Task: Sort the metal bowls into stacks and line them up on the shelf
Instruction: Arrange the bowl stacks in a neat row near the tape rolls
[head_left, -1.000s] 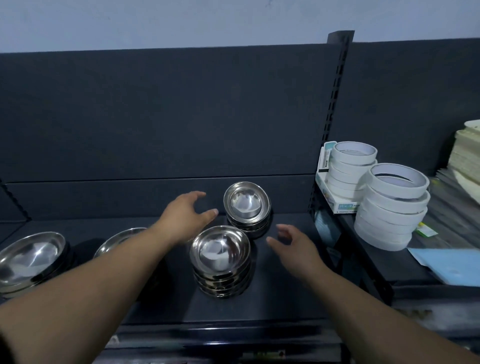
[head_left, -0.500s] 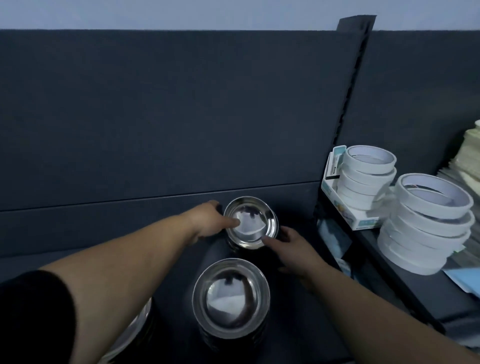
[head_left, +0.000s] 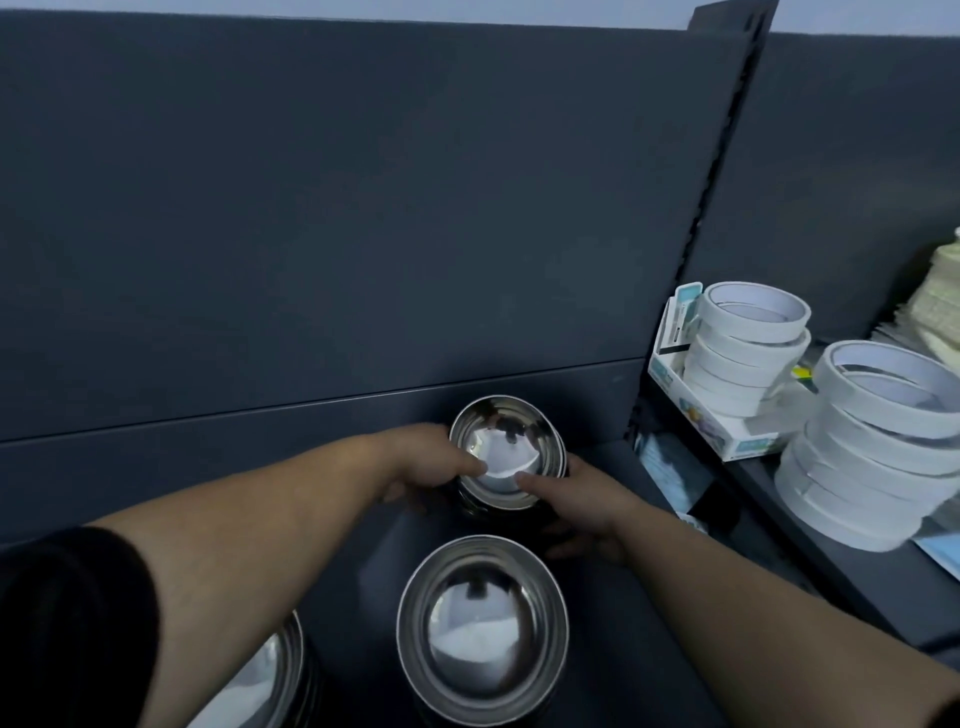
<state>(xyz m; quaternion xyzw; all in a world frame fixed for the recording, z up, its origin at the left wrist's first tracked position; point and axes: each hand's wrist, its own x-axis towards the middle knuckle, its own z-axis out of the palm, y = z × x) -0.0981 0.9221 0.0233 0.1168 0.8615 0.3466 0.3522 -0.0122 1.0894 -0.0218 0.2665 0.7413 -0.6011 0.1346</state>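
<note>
Right now both my hands are on the far stack of small round shiny steel bowls (head_left: 506, 452). It stands at the far side of the dark grey metal shelf (head_left: 623, 649), close to the back panel and left of the slotted upright. My left hand (head_left: 426, 462) grasps its left side, thumb laid over the rim; the fingers go round behind and are mostly hidden. My right hand (head_left: 576, 506) clasps the near right side, thumb tip on the rim and fingers curled low against the stack. I cannot tell whether the stack rests on the shelf or is just lifted.

Nearer to me, just in front of it, stands the near stack of wider round steel bowls (head_left: 483, 629), apart from both hands. A third steel bowl stack (head_left: 270, 675) shows at the near left, half hidden by my forearm. White tape rolls (head_left: 748, 358) are piled on the neighbouring shelf to the right.

As I judge it, the sorting is largely done and I am on the lining-up step, placing this small stack. The next move calls for even pressure from both sides, since polished nested bowls slip easily; then I should set the stack square with the one in front and let go only once it sits flat.
</note>
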